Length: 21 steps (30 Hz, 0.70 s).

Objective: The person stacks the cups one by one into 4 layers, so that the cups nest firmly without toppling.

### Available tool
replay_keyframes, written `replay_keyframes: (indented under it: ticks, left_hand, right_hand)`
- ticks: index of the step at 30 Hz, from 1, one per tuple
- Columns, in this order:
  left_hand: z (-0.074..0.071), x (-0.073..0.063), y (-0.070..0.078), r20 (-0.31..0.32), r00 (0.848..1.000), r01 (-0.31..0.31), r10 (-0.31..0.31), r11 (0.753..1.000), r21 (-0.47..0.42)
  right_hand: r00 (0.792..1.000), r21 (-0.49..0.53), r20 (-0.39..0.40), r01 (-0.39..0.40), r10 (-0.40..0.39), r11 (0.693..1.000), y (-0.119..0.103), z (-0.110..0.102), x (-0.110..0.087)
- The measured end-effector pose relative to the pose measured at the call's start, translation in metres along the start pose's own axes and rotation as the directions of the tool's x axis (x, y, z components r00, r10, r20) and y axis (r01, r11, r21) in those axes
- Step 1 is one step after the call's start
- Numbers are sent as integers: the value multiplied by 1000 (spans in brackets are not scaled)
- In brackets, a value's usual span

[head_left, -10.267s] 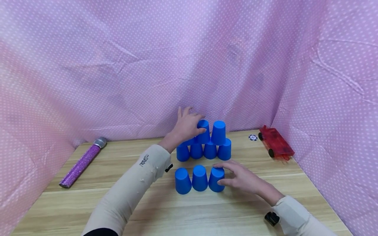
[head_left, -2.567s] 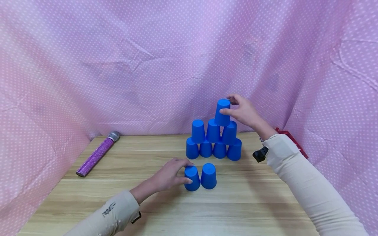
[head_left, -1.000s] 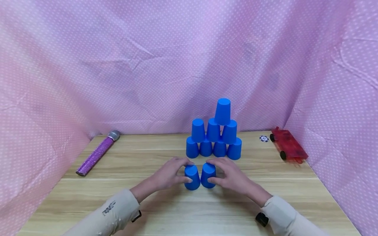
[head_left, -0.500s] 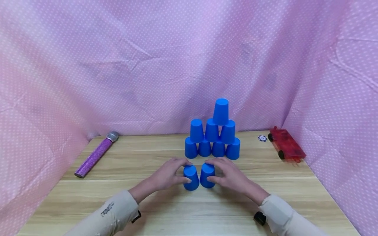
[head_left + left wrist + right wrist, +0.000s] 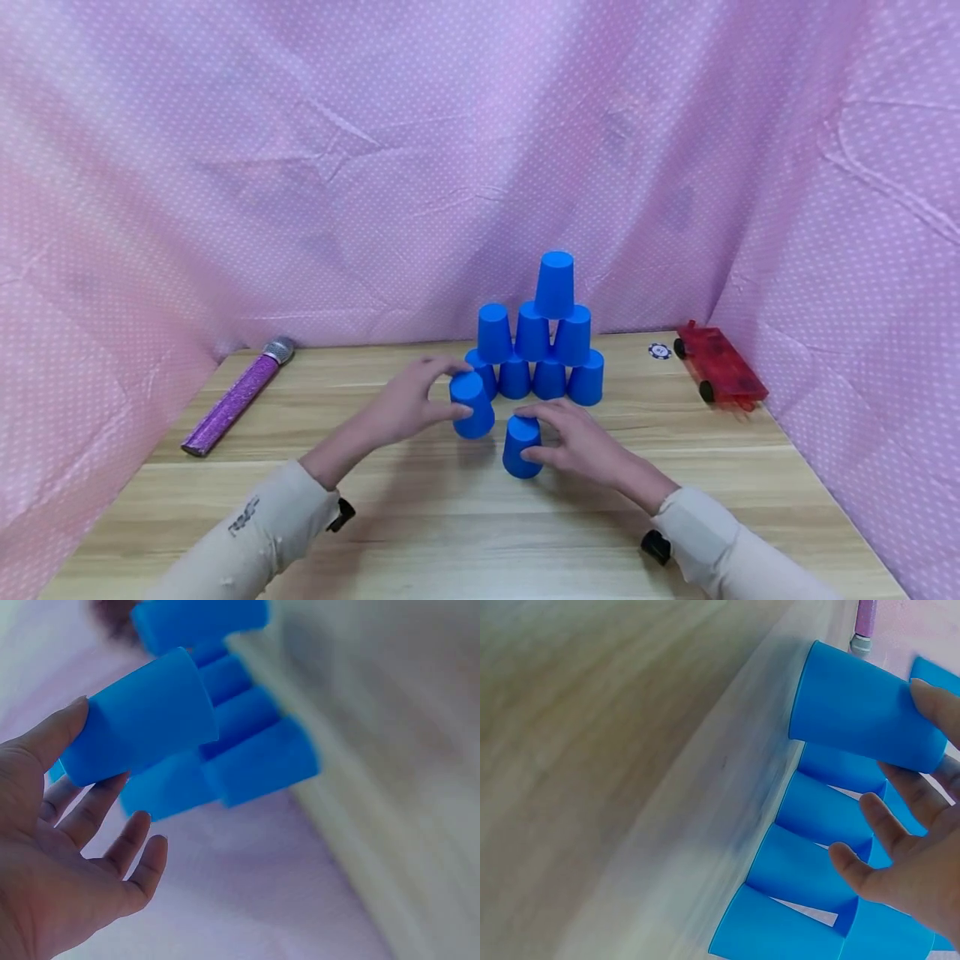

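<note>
My left hand (image 5: 405, 403) pinches an upside-down blue cup (image 5: 472, 407) between thumb and fingers, lifted above the table and slightly tilted. In the left wrist view, the thumb and fingers grip this cup (image 5: 142, 716) near its closed end. My right hand (image 5: 581, 443) holds another upside-down blue cup (image 5: 521, 447), which stands on the table; the right wrist view shows thumb and fingers on that cup (image 5: 862, 709). Behind both is a pyramid of blue cups: a bottom row (image 5: 514, 378), a middle row of three (image 5: 532, 332), and one top cup (image 5: 555, 285) towards the right.
A purple glittery microphone (image 5: 236, 400) lies on the wooden table (image 5: 450, 542) at the left. To the right are a poker chip (image 5: 660, 351) and a red transparent toy car (image 5: 720, 364). Pink dotted cloth (image 5: 375, 167) hangs behind and at the sides.
Over the last ten seconds, the middle row gained its right cup and a top cup was set on. Just now my left hand raised its cup up and leftward; my right hand stayed.
</note>
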<state>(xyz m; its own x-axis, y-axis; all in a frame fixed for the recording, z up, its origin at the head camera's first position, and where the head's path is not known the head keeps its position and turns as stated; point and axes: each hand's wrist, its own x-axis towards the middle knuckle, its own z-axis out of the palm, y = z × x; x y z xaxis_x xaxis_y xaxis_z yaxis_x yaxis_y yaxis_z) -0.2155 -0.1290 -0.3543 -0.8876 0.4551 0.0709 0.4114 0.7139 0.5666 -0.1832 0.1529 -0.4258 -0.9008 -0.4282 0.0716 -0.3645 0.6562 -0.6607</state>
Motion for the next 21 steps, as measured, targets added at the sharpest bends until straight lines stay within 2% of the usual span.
replay_keyframes:
  ticks: [5,10,15,21]
  left_hand:
    - [-32,16,16,-72,996,-60,58,998,-20]
    - [-54,38,30,-147,982,-123,122,992,3]
    - [-64,62,40,-191,967,-169,166,986,2]
    - [-65,88,47,-219,963,-171,155,984,-52]
  right_hand:
    - [1000,2,2,-11,11,1000,0,-1,0]
    - [1000,-4,0,-29,29,1000,0,-2,1]
    - [999,-19,0,-43,43,999,-1,-2,2]
    - [999,-19,6,-38,38,999,-1,-1,2]
